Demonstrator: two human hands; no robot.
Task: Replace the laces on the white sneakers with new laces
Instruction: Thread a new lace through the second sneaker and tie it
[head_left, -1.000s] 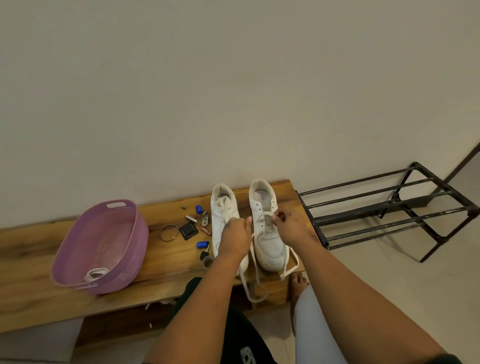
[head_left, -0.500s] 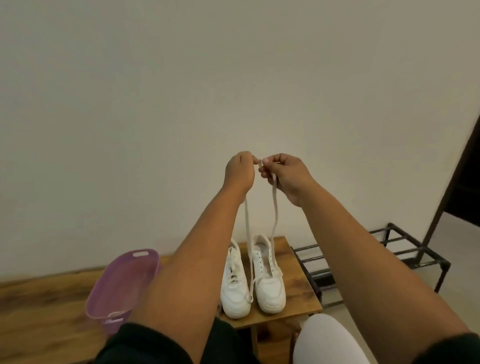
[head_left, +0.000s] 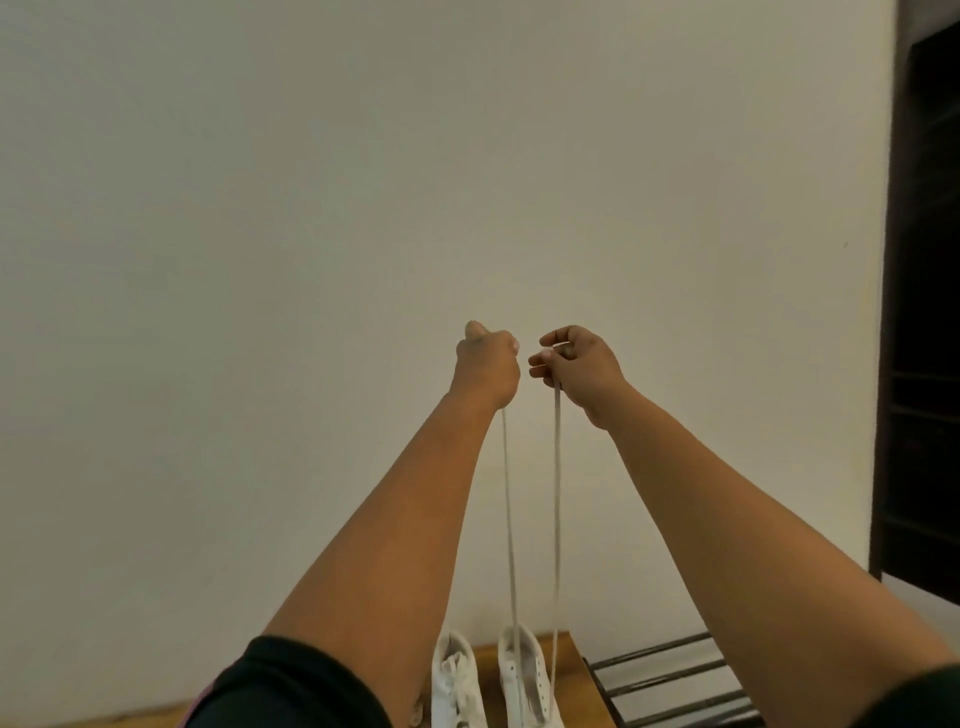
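Note:
Two white sneakers stand on a wooden bench (head_left: 569, 647) at the bottom edge. The left sneaker (head_left: 457, 686) keeps its laces. From the right sneaker (head_left: 527, 680) a white lace (head_left: 557, 519) rises in two taut strands. My left hand (head_left: 487, 366) grips the end of the left strand high in front of the wall. My right hand (head_left: 579, 369) pinches the end of the right strand beside it. The two hands are level and a small gap apart.
A black metal shoe rack (head_left: 670, 686) stands right of the bench. A dark doorway or cabinet (head_left: 924, 312) fills the right edge. A plain light wall (head_left: 311, 208) takes up most of the view.
Both hands went from the right sneaker's eyelets up to arm's length, drawing the two lace ends tight. The view tilted upward, so the basket and small items left the frame.

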